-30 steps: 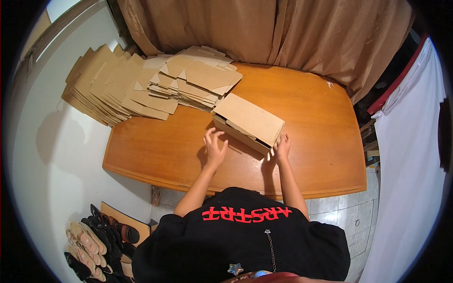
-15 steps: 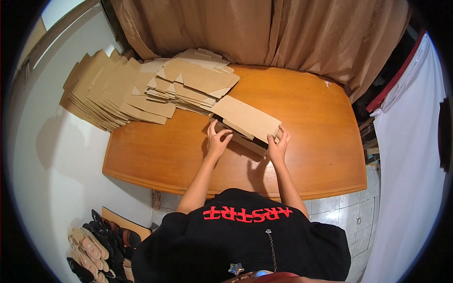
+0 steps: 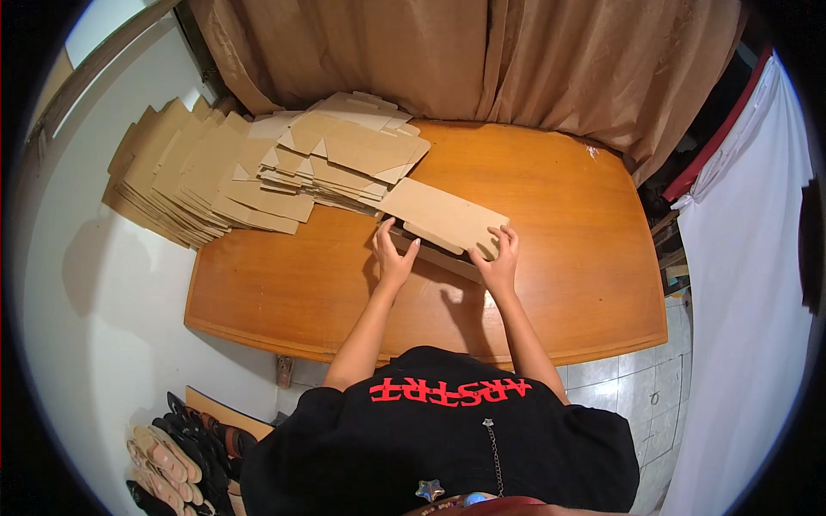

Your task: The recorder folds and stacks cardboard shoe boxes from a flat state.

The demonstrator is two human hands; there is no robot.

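The cardboard box (image 3: 446,261) sits mid-desk (image 3: 585,292), between near and far edges; it looks light, stiff but creasable, best held at the end walls. The left hand (image 3: 393,263) has its grip spread at the left end; whether the right hand (image 3: 500,268) pinches the lid (image 3: 447,215), I cannot tell.

Head cam: left fisheye on your head, aimed down.
Your black T-shirt (image 3: 344,456) sits close at bottom; wooden table (image 3: 568,249) mid-frame, brown curtain (image 3: 447,60) beyond.
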